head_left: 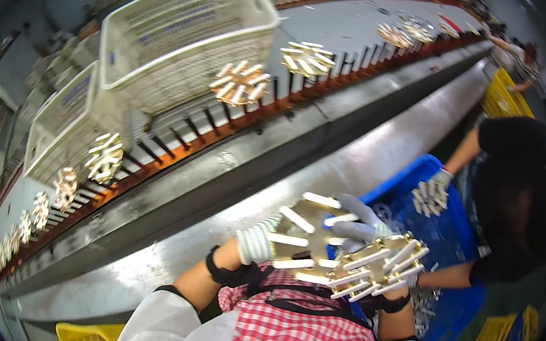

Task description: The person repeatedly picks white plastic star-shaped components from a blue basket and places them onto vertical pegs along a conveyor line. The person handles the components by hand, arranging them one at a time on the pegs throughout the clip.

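Note:
Striped-cuffed gloves cover both of my hands. My left hand [255, 241] is closed on the left edge of a round, flat metal rack [316, 235] with white sticks spread around its rim. The grey fingers of my right hand [361, 223] bend over that rack's right side, around one white stick [342, 219]. A second cluster of white sticks on a metal rack [380, 271] sits in front of my right wrist and hides much of that hand. What supports this second rack I cannot tell.
A co-worker at the right holds a similar stick cluster [429, 198] over a blue tub [393, 176]. Ahead, a rail [212, 136] of dark upright pegs carries several more clusters [240, 83]. White crates [191, 56] stand behind it; a yellow crate [82, 337] is at lower left.

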